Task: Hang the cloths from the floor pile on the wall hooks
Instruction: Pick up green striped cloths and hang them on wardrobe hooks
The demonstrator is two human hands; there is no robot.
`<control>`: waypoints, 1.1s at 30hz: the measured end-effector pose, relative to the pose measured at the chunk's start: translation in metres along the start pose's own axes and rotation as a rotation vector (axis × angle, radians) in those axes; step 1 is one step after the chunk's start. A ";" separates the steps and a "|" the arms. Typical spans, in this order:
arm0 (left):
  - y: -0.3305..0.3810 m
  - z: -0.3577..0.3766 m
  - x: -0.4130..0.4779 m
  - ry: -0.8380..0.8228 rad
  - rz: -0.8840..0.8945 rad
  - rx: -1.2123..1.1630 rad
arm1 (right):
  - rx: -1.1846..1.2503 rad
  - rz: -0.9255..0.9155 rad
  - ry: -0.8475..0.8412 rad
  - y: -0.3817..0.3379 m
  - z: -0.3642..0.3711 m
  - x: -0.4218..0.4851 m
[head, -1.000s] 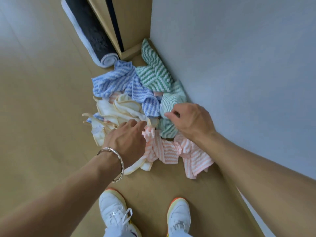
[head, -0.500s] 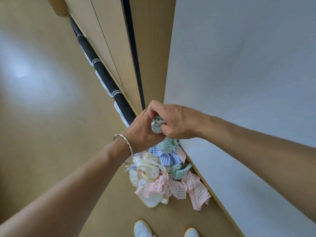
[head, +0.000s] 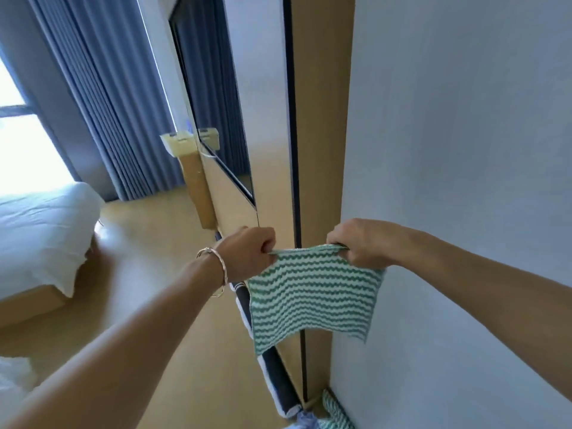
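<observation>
The left hand (head: pixel 252 253) and the right hand (head: pixel 360 246) each pinched a top corner of the green cloth (head: pixel 312 294), fingers curled round the hem. It hung spread flat between them, clear of the floor and just in front of the wall (head: pixel 464 150). A scrap of the pile (head: pixel 332 418) showed at the bottom edge, at the wall's foot, beside a dark roll (head: pixel 274 365). How many cloths lay there could not be told. No hook was in view, so the target probably sat higher on the wall. The step in hand seemed to be carrying this cloth up to a hook. To do it well, the gaze needed to rise first and find the hook. Whether the hem bore a loop could not be seen, so a corner or the middle of the top edge was the likely part to catch. One hand was best kept gripping while the other set the cloth over the hook. Both were best released only once the weight had settled, since so limp a cloth could slide off a shallow catch.
</observation>
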State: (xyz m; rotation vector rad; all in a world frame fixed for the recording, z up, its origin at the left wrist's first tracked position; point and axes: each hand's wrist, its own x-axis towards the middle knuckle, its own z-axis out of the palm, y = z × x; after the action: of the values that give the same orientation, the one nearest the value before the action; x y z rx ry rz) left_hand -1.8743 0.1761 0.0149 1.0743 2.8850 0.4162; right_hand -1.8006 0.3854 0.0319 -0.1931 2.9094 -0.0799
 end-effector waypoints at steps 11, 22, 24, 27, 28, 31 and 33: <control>0.013 -0.135 -0.102 0.260 -0.204 0.160 | 0.341 -0.196 0.134 -0.035 -0.113 -0.044; 0.079 -0.095 -0.203 0.464 -0.535 -0.255 | 0.463 -0.497 0.024 -0.072 -0.078 -0.077; 0.077 -0.088 -0.235 0.439 -0.589 -0.284 | 0.422 -0.549 -0.026 -0.095 -0.067 -0.080; 0.075 -0.083 -0.292 0.444 -0.692 -0.310 | 0.320 -0.636 -0.045 -0.141 -0.058 -0.087; 0.076 -0.082 -0.313 0.452 -0.733 -0.338 | 0.283 -0.662 -0.034 -0.160 -0.055 -0.091; 0.090 -0.082 -0.382 0.460 -0.861 -0.429 | 0.218 -0.749 0.011 -0.220 -0.045 -0.109; 0.103 -0.086 -0.432 0.509 -0.941 -0.447 | 0.169 -0.842 0.010 -0.267 -0.041 -0.129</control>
State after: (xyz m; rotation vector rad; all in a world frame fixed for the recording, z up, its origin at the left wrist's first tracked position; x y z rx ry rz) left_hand -1.4906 -0.0488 0.0986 -0.5272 2.9949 1.2668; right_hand -1.6517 0.1408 0.1182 -1.3521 2.5921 -0.4515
